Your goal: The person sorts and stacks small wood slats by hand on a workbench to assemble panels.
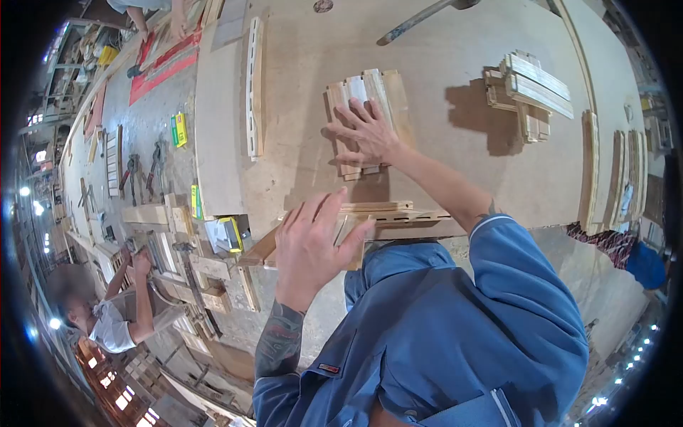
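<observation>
on the wide pale plywood workbench (pixel 455 64), the right hand (pixel 364 132) presses spread fingers on loose pale wooden slats (pixel 366 96) mid-bench, while the open, empty left hand (pixel 313 245) hovers over the slotted wooden strip (pixel 398 213) at the near edge; uneven pressure could skew the slats.

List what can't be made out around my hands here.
Head view: right hand covers the middle of the slats.
Left hand hides part of the wood strips at the table edge.
Metal bar is cut off by the top edge.
Far bench tools: too small.

Woodworking workshop, wood slats (pixel 366 92) on workbench (pixel 441 57), clamps (pixel 142 171)
</observation>
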Tool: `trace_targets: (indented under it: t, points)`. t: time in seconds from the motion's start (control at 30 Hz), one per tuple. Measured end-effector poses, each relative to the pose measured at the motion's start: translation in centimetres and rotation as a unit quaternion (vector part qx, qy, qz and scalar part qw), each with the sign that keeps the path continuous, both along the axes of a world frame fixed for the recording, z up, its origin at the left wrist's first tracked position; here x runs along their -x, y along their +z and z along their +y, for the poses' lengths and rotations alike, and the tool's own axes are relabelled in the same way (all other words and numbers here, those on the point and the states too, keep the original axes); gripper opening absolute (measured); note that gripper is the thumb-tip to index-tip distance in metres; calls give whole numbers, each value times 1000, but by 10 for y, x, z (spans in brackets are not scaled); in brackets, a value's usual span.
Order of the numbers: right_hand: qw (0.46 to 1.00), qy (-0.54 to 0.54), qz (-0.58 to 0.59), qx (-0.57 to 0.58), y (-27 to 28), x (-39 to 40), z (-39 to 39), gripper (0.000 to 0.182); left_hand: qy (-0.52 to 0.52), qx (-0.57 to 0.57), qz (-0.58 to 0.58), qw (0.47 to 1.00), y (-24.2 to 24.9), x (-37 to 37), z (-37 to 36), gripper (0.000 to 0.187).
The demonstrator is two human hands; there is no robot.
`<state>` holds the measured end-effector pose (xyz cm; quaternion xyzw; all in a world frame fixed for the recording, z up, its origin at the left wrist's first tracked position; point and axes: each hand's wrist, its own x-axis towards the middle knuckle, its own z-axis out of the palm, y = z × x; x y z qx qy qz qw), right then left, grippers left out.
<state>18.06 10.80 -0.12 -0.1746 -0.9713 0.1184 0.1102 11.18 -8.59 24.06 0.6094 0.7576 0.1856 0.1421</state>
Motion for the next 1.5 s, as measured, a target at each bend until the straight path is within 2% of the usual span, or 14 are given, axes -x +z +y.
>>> trace_targets:
  t: [0.1,0.17,0.5,0.57,0.6,0.63,0.7,0.77,0.83,0.93,1.2,1.27,1.37,1.5]
  points:
    - [999,-46,-13,12,-4,-13,-9,96,-8,-39,14,999,0,1,-3,49]
    - [979,-201,-35,25,-5,-9,-37,103,4,-66,4,998,0,0,-5,43]
    - [962,-255,-32,95,-3,33,-86,72,10,-146,38,989,-17,-10,-16,33]
    - [914,-335,-30,229,15,29,-81,61,14,-172,47,984,-19,-10,-16,34]
    - [892,-372,-24,254,2,24,-75,44,13,-173,46,984,-19,-9,-16,34]
    - [892,-374,-26,253,17,9,-76,44,18,-178,46,983,-20,-9,-16,37]
    - [876,-289,87,375,51,-33,-72,33,28,-183,38,982,-18,-10,-19,40]
    - [798,-327,285,419,67,-67,-81,32,-2,-142,-23,990,-7,-9,-19,48]
    - [744,-231,327,535,68,-106,-86,31,-24,-159,-3,987,-15,-7,-18,51]
    - [779,-150,256,552,78,-143,-107,33,-52,-164,26,985,-23,-4,-19,56]
    - [818,-175,142,529,49,-147,-125,34,-54,-112,21,992,-17,-5,-21,59]
    - [885,-52,154,436,61,-142,-130,35,-39,-99,14,994,-14,-4,-19,52]
    - [946,-66,91,303,77,-134,-148,32,-22,-88,-33,995,-13,-4,-19,43]
    - [951,-68,74,292,65,-138,-148,19,-31,-92,-39,995,-9,-9,-16,39]
